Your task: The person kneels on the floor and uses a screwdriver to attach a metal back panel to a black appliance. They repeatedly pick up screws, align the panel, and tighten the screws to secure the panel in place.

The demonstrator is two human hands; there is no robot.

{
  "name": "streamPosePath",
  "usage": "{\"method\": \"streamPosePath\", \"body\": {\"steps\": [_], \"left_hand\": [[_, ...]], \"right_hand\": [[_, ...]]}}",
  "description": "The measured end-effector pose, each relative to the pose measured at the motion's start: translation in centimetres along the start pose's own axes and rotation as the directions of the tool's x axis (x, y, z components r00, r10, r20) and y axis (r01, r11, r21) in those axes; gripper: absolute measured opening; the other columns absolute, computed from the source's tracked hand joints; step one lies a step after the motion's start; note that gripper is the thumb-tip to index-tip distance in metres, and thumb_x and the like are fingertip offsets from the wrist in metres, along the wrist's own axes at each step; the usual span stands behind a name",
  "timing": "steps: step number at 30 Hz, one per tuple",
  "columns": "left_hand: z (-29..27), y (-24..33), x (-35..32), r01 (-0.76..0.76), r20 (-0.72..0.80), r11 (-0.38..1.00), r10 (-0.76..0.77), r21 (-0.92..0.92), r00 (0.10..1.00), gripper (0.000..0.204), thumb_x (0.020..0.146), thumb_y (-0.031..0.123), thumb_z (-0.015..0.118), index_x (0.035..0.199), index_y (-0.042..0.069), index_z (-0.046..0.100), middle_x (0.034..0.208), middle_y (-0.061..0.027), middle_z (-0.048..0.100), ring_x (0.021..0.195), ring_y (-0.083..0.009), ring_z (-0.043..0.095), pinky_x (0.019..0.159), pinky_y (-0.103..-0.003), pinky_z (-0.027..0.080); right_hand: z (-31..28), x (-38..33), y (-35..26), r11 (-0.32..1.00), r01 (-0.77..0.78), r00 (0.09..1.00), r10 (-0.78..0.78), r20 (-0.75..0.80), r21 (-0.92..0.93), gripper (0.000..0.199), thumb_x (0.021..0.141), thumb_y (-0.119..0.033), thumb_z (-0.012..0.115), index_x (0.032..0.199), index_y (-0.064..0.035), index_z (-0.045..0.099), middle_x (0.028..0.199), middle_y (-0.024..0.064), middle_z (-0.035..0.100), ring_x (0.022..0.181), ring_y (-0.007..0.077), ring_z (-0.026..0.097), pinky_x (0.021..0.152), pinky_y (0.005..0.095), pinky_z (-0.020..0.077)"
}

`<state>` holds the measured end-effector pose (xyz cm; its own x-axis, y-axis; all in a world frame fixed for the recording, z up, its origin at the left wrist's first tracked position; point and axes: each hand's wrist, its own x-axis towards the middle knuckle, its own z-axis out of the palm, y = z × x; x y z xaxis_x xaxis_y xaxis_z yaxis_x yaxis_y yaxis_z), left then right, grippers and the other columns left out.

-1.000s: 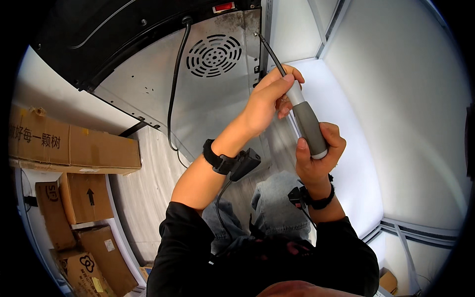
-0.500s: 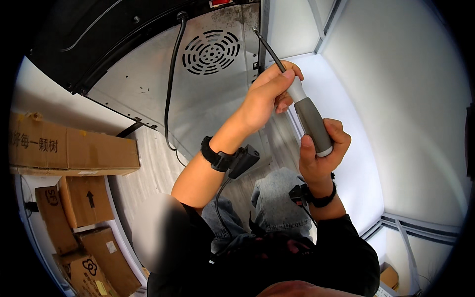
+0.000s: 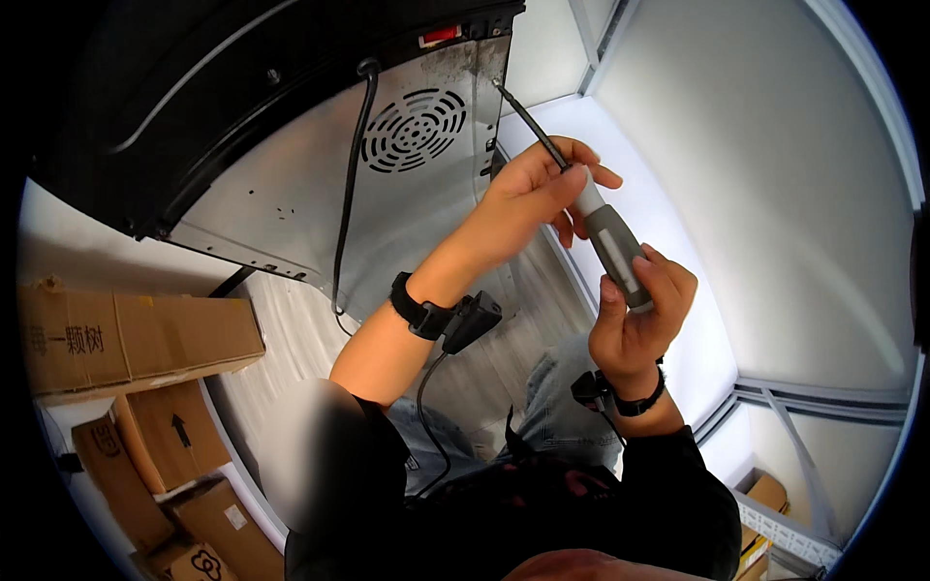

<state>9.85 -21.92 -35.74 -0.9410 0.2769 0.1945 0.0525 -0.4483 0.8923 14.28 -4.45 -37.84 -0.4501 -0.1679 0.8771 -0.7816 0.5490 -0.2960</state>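
Fingers of my right hand [image 3: 636,331], in the head view, wrap closely about the rear of the grey-handled screwdriver [image 3: 618,254]; on my left hand [image 3: 528,198], thumb and fingers close in where shaft meets handle. The screwdriver spans both hands, its long axis slanting up and leftward, away from me, toward the right edge of the metal panel [image 3: 310,179]. Of the two, my left is nearer the tip; whether that's seated, I can't tell.

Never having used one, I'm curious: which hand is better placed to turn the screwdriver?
Probably the right hand: it grips the screwdriver handle at its end; the left hand sits by the shaft.
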Motion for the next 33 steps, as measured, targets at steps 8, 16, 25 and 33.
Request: {"method": "streamPosePath", "body": {"steps": [8,16,25,33], "left_hand": [[-0.4,-0.2,-0.3,0.052,0.072,0.957,-0.033,-0.286,0.997,0.031,0.089,0.024,0.062,0.113,0.008,0.049,0.102,-0.0102,0.064,0.066,-0.0108,0.057,0.058,-0.024,0.046],[-0.3,0.3,-0.4,0.086,0.006,0.968,-0.087,-0.234,0.996,0.035,0.092,0.025,0.057,0.121,0.007,0.047,0.103,-0.0075,0.063,0.073,-0.0098,0.058,0.060,-0.024,0.045],[-0.9,0.8,-0.4,0.071,0.116,0.966,-0.043,-0.247,0.992,0.040,0.097,0.025,0.048,0.128,0.002,0.041,0.103,-0.0083,0.062,0.073,-0.0099,0.055,0.062,-0.024,0.045],[-1.9,1.1,-1.1,0.037,0.149,0.938,0.016,-0.346,0.989,0.038,0.097,0.018,0.047,0.131,0.001,0.041,0.118,-0.0151,0.057,0.074,-0.0103,0.053,0.067,-0.024,0.046]], "right_hand": [[0.3,1.4,-2.6,0.990,-0.126,0.990,0.129,-0.049,0.060,0.040,0.087,-0.012,0.060,0.121,0.0034,0.043,0.101,0.0181,0.052,0.091,0.0284,0.054,0.076,0.0332,0.0450],[0.1,0.7,-4.0,0.930,-0.364,0.930,0.366,0.042,-0.045,0.027,0.091,-0.016,0.057,0.107,0.0051,0.052,0.081,0.0160,0.059,0.059,0.0230,0.059,0.055,0.0267,0.0469],[1.5,1.0,-5.0,0.985,-0.166,0.969,0.173,-0.174,0.053,0.034,0.082,-0.005,0.065,0.110,0.0041,0.049,0.098,0.0178,0.054,0.087,0.0285,0.054,0.071,0.0311,0.0461],[0.6,1.4,-6.3,0.906,-0.402,0.915,0.404,-0.015,-0.132,0.033,0.088,-0.017,0.062,0.108,0.0045,0.047,0.096,0.0229,0.058,0.077,0.0284,0.064,0.063,0.0332,0.0495]]}}
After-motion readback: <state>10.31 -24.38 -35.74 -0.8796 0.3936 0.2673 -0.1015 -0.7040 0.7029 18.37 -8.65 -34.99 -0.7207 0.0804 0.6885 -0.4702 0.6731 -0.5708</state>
